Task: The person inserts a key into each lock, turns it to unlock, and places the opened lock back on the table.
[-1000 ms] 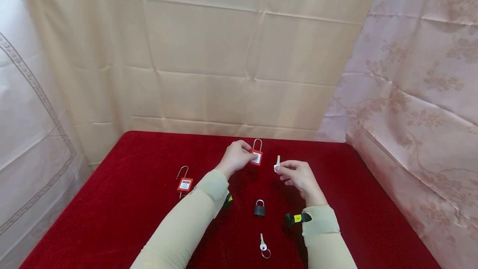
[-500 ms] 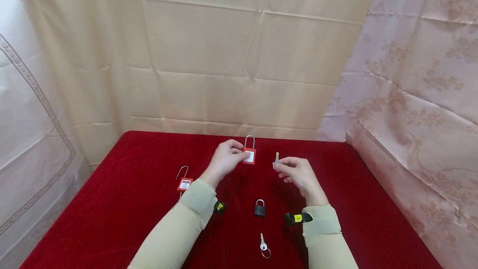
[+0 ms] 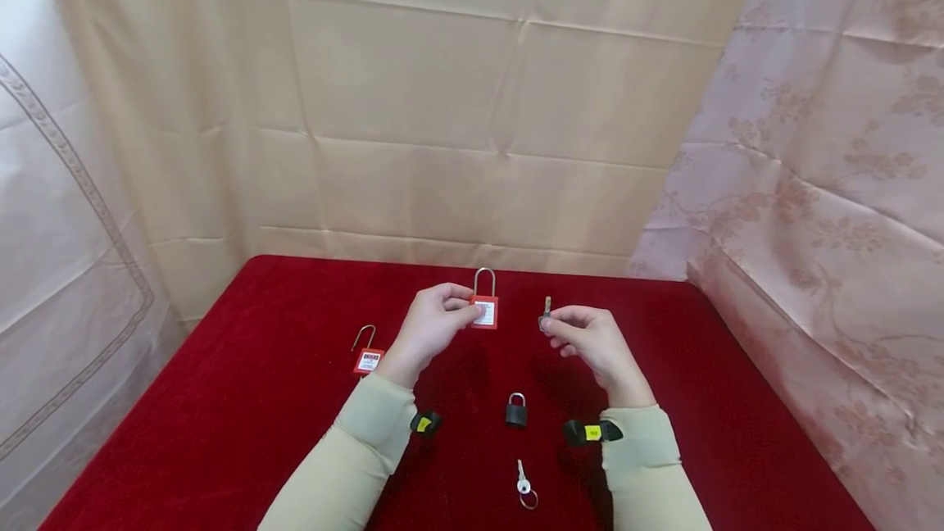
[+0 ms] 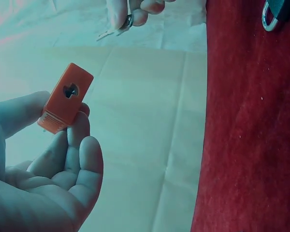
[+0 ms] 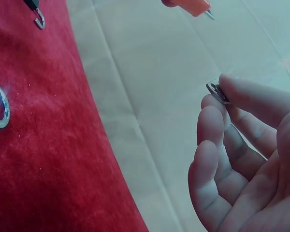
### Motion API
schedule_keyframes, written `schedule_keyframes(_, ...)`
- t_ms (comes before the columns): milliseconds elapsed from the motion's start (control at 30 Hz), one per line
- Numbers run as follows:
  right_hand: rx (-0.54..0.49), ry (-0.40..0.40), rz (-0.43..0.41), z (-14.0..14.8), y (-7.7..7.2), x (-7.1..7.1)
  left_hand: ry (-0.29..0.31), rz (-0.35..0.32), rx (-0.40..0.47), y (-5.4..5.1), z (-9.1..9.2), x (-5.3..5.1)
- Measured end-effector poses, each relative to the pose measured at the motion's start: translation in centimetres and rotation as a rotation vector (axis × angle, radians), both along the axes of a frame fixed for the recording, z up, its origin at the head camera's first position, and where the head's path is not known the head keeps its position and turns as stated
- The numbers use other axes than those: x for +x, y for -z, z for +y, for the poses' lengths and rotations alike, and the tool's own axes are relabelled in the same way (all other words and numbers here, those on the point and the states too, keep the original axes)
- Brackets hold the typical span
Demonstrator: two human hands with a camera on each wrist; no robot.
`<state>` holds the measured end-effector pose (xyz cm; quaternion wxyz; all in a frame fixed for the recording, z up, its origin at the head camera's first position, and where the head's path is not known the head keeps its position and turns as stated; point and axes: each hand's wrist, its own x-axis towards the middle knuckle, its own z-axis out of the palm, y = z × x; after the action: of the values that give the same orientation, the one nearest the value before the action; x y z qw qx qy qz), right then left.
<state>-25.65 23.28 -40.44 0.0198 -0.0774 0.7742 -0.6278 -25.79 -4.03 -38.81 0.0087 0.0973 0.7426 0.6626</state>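
Note:
My left hand (image 3: 431,326) pinches a red padlock (image 3: 492,322) by its white-labelled body, thumb on the front, shackle pointing up. In the left wrist view, the keyhole (image 4: 71,90) in the padlock's underside is bare. Held upright between the thumb and forefinger of my right hand (image 3: 593,342) is a small key (image 3: 547,306), apart from the padlock and to its right. Its head (image 5: 215,91) shows in the right wrist view, while the blade is hidden there. Both hands are raised above the far part of the red-covered table (image 3: 295,293).
Another red padlock (image 3: 368,361), shackle swung open, lies left, close to my left sleeve. A black padlock (image 3: 516,415) lies between my forearms. Nearer to me is a key (image 3: 523,484) on a ring. Cloth curtains (image 3: 413,105) hang behind and at both sides.
My left hand has drawn the red padlock leftward, widening the gap to the key, and its label faces me more squarely. My right hand has risen slightly with the key.

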Motion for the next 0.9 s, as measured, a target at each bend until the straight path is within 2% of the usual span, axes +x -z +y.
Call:
schedule_keyframes(233, 0.005, 0.003, 0.010, 0.70, -0.03, 0.38, 0.000, -0.015, -0.048, 0.47, -0.06, 0.08)
schedule_keyframes(467, -0.014, -0.007, 0.015, 0.80, 0.16, 0.26, 0.008, -0.031, -0.044, -0.02, -0.09, 0.20)
schedule_keyframes(633, -0.027, -0.016, 0.011, 0.67, 0.15, 0.17, 0.009, -0.030, -0.055, 0.09, -0.26, 0.07)
schedule_keyframes(900, -0.023, -0.117, -0.014, 0.23, 0.23, 0.30, 0.009, -0.033, -0.041, 0.23, -0.57, 0.03)
